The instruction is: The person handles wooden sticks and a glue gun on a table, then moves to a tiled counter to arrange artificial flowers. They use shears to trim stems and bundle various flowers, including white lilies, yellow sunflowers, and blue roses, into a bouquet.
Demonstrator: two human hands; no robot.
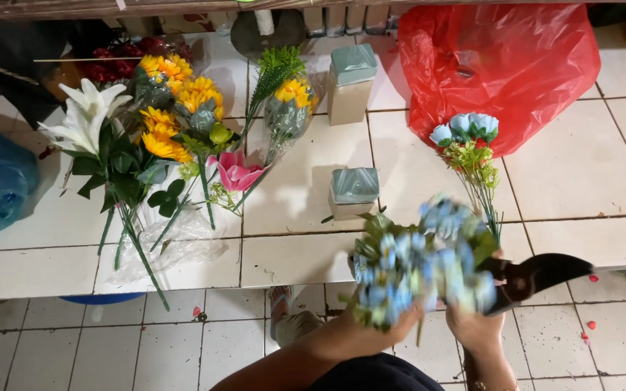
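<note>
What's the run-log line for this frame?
left hand: holds blue flower bunch | right hand: holds dark shears | tiled counter: more flowers

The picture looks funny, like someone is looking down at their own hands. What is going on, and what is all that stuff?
A camera on a person's head looks down. The left hand holds a bunch of blue flowers. The right hand holds black cutters. On the white tiled counter lie sunflowers, a white lily, a pink flower, two small boxes, a red plastic bag and a small blue posy.
</note>
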